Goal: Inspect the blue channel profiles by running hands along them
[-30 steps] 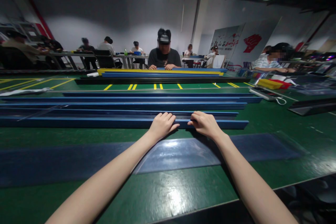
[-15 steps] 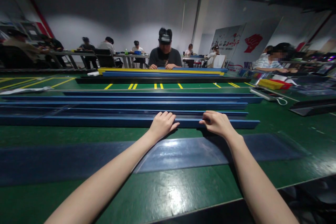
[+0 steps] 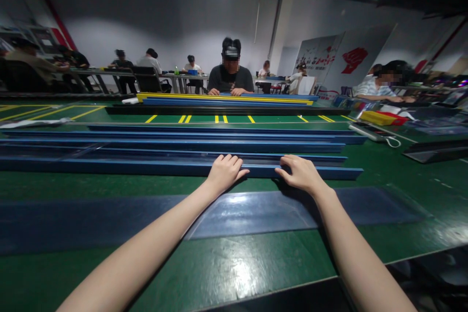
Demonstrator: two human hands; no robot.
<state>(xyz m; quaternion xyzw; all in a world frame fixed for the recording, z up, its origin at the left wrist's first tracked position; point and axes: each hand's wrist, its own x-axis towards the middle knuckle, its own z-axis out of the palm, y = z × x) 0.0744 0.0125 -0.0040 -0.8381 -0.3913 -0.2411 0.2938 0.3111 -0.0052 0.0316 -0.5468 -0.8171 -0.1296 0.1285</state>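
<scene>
A long blue plastic channel strip (image 3: 131, 166) with raised edges lies across the table just in front of me. My left hand (image 3: 225, 171) is closed over its near edge, fingers inside the channel and thumb along the front face. Farther right, my right hand (image 3: 300, 173) grips the same edge, its fingers bent over the top and its thumb against the front. The fingertips of both hands are hidden behind the edge. Between my forearms and the strip, a flat, clear bluish plastic sheet (image 3: 248, 212) lies on the green tabletop (image 3: 226, 265).
More blue strips (image 3: 204, 145) lie parallel just beyond. Farther off are a black strip (image 3: 226, 110), a yellow strip (image 3: 175, 98) and a co-worker (image 3: 231, 78) with both hands on strips. At right lie a white corded device (image 3: 373, 132) and a dark channel piece (image 3: 437, 150).
My right thumb has stretched out slightly to the left along the strip's front face. Both hands stay almost in place on the strip.
</scene>
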